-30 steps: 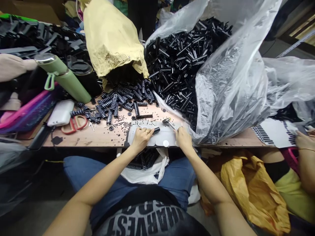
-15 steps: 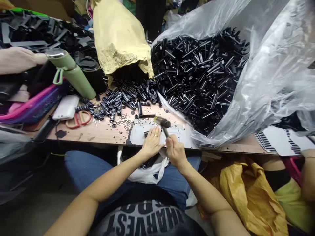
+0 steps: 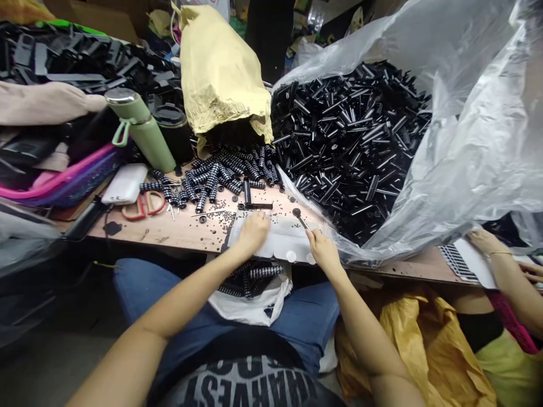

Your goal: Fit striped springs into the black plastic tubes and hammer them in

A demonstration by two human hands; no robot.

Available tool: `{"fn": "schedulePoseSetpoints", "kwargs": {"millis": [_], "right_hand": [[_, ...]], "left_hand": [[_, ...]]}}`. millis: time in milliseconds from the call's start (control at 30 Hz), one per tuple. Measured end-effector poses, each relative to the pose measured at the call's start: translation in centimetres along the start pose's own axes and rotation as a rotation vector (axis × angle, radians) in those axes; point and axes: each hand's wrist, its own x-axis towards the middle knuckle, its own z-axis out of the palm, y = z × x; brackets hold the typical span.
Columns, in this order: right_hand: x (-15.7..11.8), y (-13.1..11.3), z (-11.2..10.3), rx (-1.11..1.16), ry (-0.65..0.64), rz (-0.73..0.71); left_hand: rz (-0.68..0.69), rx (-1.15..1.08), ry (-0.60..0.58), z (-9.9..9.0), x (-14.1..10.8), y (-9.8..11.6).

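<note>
My right hand point(image 3: 324, 249) is wrapped round the handle of a hammer point(image 3: 302, 220), its dark head over the board's right part. My left hand point(image 3: 254, 230), smeared by motion, is over the left part of the white board point(image 3: 282, 237); its fingers are too blurred to show a hold. Just beyond it lie two black tubes point(image 3: 258, 206), one pointing away and one crosswise. Tiny dark beads point(image 3: 220, 217) are scattered on the wooden table point(image 3: 165, 233) to the left. In my lap, a white bag point(image 3: 269, 302) holds black-and-white patterned rollers point(image 3: 265, 272).
A clear plastic bag point(image 3: 462, 141) full of black tubes stands at the right. Patterned rollers spill from a yellow sack point(image 3: 224, 73). Left are red scissors point(image 3: 144, 205), a white power bank point(image 3: 125, 184) and a green bottle point(image 3: 146, 133). Another person's hand point(image 3: 487, 242) touches sheets at far right.
My right hand has drawn the hammer right, away from my left hand. The left hand has lifted off the black piece it held on the board and moved slightly left and away from me.
</note>
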Motion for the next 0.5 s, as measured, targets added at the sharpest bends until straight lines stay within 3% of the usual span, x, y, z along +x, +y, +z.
{"fn": "schedulePoseSetpoints", "kwargs": {"millis": [67, 167, 267, 433, 500], "right_hand": [[1.1, 1.2, 0.9, 0.059, 0.064, -0.028], [2.1, 0.9, 1.7, 0.296, 0.206, -0.169], [2.7, -0.9, 2.0, 0.465, 0.278, -0.263], [3.1, -3.1, 2.4, 0.527, 0.244, -0.341], [2.9, -3.2, 2.4, 0.552, 0.241, -0.345]], "left_hand": [[-0.048, 0.055, 0.042, -0.3, 2.6, -2.4], [-0.097, 0.024, 0.043, -0.6, 5.2, -4.9], [-0.074, 0.011, 0.101, -0.6, 5.9, -5.3], [-0.052, -0.040, -0.055, 0.2, 6.9, -5.1], [-0.102, -0.103, -0.039, 0.1, 7.3, -5.3]]}}
